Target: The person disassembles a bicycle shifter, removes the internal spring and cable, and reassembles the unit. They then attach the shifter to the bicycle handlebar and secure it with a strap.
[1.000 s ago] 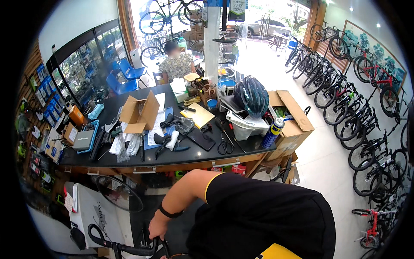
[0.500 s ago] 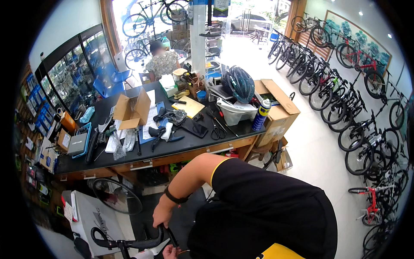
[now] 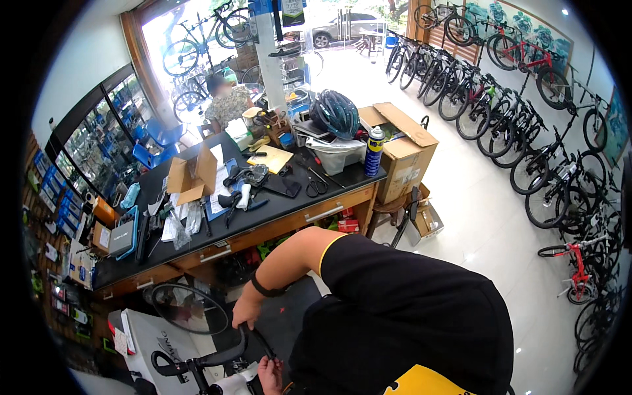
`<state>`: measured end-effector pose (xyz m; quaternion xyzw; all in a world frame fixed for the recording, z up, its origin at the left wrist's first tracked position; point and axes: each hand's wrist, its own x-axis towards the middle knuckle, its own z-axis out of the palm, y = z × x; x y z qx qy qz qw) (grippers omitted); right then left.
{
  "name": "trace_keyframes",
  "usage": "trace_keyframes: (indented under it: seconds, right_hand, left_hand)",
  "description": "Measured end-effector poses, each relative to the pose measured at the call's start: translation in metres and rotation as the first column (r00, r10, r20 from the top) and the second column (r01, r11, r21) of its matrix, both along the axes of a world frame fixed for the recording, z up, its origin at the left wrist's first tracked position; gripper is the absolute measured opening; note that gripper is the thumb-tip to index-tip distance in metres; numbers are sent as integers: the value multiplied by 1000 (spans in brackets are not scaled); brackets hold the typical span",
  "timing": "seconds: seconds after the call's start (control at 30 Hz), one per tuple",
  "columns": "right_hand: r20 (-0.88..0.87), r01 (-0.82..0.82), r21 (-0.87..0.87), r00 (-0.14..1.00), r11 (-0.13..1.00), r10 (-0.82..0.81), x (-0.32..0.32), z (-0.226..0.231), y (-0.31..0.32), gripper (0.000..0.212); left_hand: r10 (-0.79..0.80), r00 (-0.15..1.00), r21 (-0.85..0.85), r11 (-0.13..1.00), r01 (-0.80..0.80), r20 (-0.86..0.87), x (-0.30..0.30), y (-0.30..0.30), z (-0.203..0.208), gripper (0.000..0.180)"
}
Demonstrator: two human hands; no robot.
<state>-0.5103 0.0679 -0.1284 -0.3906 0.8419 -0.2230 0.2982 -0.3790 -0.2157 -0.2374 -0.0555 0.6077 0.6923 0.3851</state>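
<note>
A drop handlebar (image 3: 214, 357) in black belongs to a bike with a partly visible white frame (image 3: 234, 380), low in the picture. My right hand (image 3: 246, 311), with a dark band on the wrist, closes over the top of the bar's right-hand curve. From under it a narrow black strip-like piece (image 3: 264, 343) slants down beside the bar. I cannot tell whether it is tape or the bar's own end. My left hand (image 3: 270, 375) pinches its lower end, close to my black shirt. Part of the left hand's fingers is hidden.
Beyond the bike stands a black-topped workbench (image 3: 263, 212) with tools, an open carton (image 3: 194, 174), a spray can (image 3: 374, 151) and a helmet (image 3: 334, 114). A loose wheel (image 3: 191, 308) leans below it. Bikes (image 3: 474, 112) line the right wall. A person (image 3: 227, 102) sits behind the bench.
The view has shifted, so the bench and bikes sit differently in the picture. Both hands stay at the bar's right side; more of my left hand shows now.
</note>
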Motion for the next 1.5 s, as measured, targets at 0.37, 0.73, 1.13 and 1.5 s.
trace_keyframes:
  seconds: [0.37, 0.73, 1.13, 1.5]
  right_hand:
    - [-29, -189, 205, 980, 960, 198, -3, 16, -2, 61]
    - [-31, -29, 12, 999, 1000, 29, 8, 1, 3, 39]
    - [-104, -204, 82, 972, 976, 212, -16, -32, -5, 55]
    - [-137, -177, -19, 975, 984, 173, -3, -24, -1, 43]
  left_hand:
    - [-84, 996, -69, 994, 85, 22, 3, 13, 42, 22]
    - [1, 998, 128, 992, -8, 58, -16, -12, -36, 10]
    - [150, 984, 450, 875, -178, 98, 1, -6, -65, 17]
    - [276, 911, 491, 774, -401, 308, 20, 6, -68, 19]
